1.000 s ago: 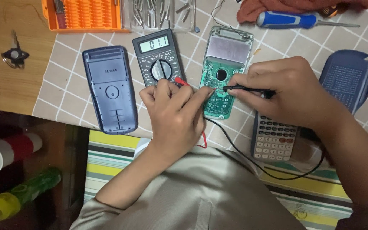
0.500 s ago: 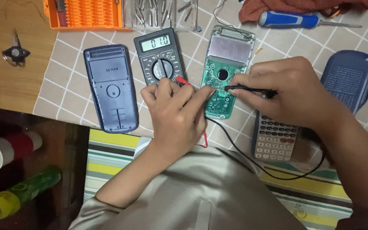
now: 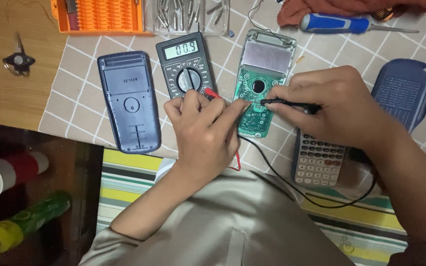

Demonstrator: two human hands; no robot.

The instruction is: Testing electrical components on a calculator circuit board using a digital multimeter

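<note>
My left hand (image 3: pixel 205 130) grips a red test probe (image 3: pixel 212 93), its fingers reaching onto the green circuit board (image 3: pixel 252 98) of an opened calculator. My right hand (image 3: pixel 336 108) pinches a black test probe (image 3: pixel 289 104) with its tip on the same board. A dark digital multimeter (image 3: pixel 186 64) with a rotary dial and a lit display lies just left of the board. Black and red leads run from the probes back under my hands.
A blue calculator back cover (image 3: pixel 129 101) lies at the left, a second blue cover (image 3: pixel 404 91) at the right, and a grey keypad (image 3: pixel 319 160) under my right wrist. An orange bit case (image 3: pixel 102 17), a blue-handled screwdriver (image 3: pixel 331 23) and a red cloth (image 3: pixel 351 7) sit at the back.
Both hands stay on the board with the probes. The multimeter's display reading has changed.
</note>
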